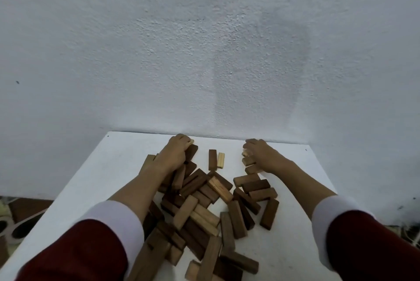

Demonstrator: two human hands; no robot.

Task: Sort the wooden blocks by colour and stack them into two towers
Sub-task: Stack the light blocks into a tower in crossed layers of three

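- White wall (204,53) fills most of what I see from here, rough plaster, w/ the white table (118,162) pushed against its foot.
- Landmark = the big pile of blocks (204,210) mid-table. Dark brown & pale pieces all mixed, lying flat or leaning across each other, no order.
- Both arms reach over the pile in red sleeves w/ white cuffs; left sleeve (75,251) on the pile's near-left side, the other on its near-right.
- Left hand (176,152) sits at the pile's far-left edge, fingers curled down onto blocks there; a pale block end pokes out past the knuckles and a dark block (191,151) lies just beside it. Looks like it's gripping smth, but which piece I can't tell.
- Right hand (261,152) is beyond the pile's far-right side, fingers curled round a small cluster of pale blocks (248,160), poss. the start of the light tower.
- Between the hands, just past the pile's far edge: one dark block (212,159) & one pale block (221,160) lying side by side, apart from the heap.
- Progress, my guess: v. early. No tower standing, nearly everything unsorted; only the pale cluster looks pulled out. Left: separate all by colour, then stack both.
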